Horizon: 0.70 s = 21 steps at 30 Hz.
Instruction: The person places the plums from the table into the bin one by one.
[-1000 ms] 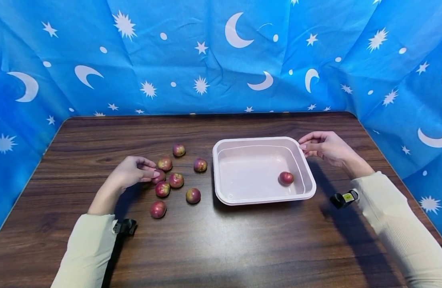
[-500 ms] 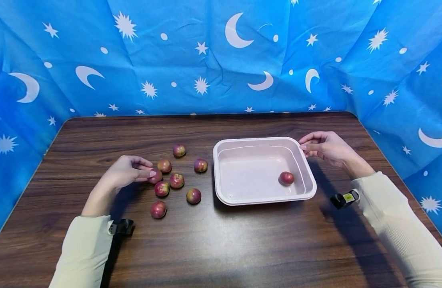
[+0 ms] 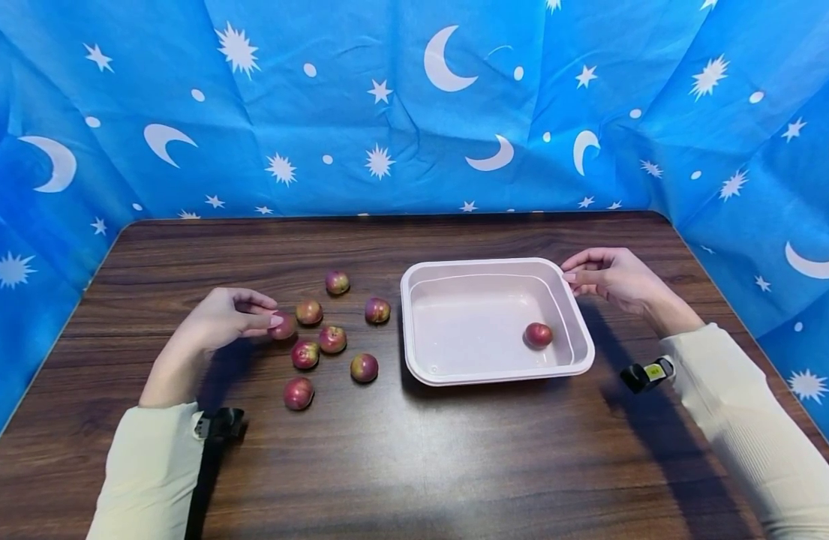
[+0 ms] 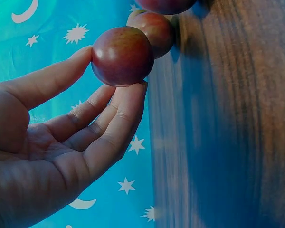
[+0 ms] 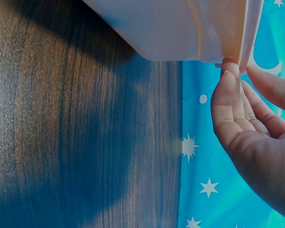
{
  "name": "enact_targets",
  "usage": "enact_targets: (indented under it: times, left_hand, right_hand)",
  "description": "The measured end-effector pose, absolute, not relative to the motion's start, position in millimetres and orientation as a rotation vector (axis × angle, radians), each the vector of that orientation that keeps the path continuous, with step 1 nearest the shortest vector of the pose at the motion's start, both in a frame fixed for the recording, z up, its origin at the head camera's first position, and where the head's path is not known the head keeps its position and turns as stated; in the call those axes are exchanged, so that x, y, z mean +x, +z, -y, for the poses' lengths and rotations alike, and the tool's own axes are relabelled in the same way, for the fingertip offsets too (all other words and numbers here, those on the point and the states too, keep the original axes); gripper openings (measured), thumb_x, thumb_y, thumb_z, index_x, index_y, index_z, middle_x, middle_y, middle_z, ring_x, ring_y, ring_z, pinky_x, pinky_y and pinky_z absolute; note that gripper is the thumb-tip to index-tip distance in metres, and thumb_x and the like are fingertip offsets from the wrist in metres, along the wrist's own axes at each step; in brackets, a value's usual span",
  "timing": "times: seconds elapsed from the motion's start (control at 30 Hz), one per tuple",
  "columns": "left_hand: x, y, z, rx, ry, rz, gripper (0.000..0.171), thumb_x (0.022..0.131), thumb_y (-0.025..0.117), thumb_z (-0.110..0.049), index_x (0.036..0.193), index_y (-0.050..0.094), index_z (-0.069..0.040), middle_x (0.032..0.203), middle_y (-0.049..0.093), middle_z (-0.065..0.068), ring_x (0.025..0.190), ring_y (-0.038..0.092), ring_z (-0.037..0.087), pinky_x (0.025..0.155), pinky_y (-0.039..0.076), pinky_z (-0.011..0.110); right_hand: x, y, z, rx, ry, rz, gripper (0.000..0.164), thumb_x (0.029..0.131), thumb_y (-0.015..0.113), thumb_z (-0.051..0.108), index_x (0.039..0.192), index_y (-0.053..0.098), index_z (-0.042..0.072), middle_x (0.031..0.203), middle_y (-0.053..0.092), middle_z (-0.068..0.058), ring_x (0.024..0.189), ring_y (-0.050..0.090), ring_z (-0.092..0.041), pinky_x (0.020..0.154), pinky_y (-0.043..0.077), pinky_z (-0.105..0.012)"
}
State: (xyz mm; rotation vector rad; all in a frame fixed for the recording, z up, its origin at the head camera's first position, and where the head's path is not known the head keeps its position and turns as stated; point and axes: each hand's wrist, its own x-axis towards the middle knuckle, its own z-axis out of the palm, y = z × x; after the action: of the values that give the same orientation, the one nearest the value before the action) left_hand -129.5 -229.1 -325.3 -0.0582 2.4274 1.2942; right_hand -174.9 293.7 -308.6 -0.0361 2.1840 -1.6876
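My left hand [image 3: 221,319] pinches a dark red plum [image 4: 122,57] between thumb and fingertips, at the left side of a loose group of plums. Several more, red with yellow-green patches, lie on the table to its right, among them one plum [image 3: 309,313] close beside the held one. With thumb and fingers, my right hand [image 3: 613,279] grips the right rim of a white plastic tub [image 3: 495,375]. Inside the tub, toward its right end, lies a single red plum [image 3: 539,335]. The right wrist view shows the pinched rim [image 5: 244,42] up close.
The dark wood-grain table [image 3: 414,465] carries everything. Behind it and at both sides hangs a blue cloth [image 3: 387,105] with white moons and stars. One plum [image 3: 377,310] lies a little left of the tub; another plum [image 3: 298,393] is nearest the front.
My left hand has drawn its plum leftward, out from among the others. A neighbouring plum shifted slightly early on. My right hand and the tub have stayed in place.
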Motion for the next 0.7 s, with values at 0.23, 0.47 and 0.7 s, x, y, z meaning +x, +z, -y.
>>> enact_targets:
  times: [0.23,0.47,0.7]
  left_hand:
    - [-132,-318,231,-0.065,1.318,-2.439,0.045,0.088,0.062,-0.015,0.119,0.047,0.013,0.102,0.057,0.018,0.079,0.060,0.012,0.077,0.052,0.034]
    - [-134,-311,231,-0.055,1.297,-2.486,0.045,0.088,0.063,-0.019,0.119,0.049,0.010,0.104,0.056,0.019,0.082,0.061,0.017,0.077,0.052,0.033]
    - [-138,-308,229,-0.034,1.289,-2.534,0.047,0.087,0.063,-0.024,0.119,0.050,0.008,0.107,0.056,0.020,0.081,0.060,0.017,0.072,0.052,0.029]
  right_hand:
    - [-175,-307,-294,-0.036,-1.674,-2.187,0.019,0.086,0.062,0.006,0.104,0.059,-0.002,0.085,0.065,-0.005,0.073,0.063,-0.017,0.073,0.053,-0.030]
    - [-174,-306,-294,-0.026,-1.655,-2.200,0.028,0.087,0.062,0.007,0.109,0.054,-0.007,0.085,0.065,-0.005,0.073,0.063,-0.018,0.074,0.053,-0.031]
    - [-174,-305,-292,-0.032,-1.676,-2.181,0.020,0.086,0.062,0.006,0.104,0.058,-0.002,0.085,0.064,-0.006,0.072,0.063,-0.017,0.072,0.053,-0.029]
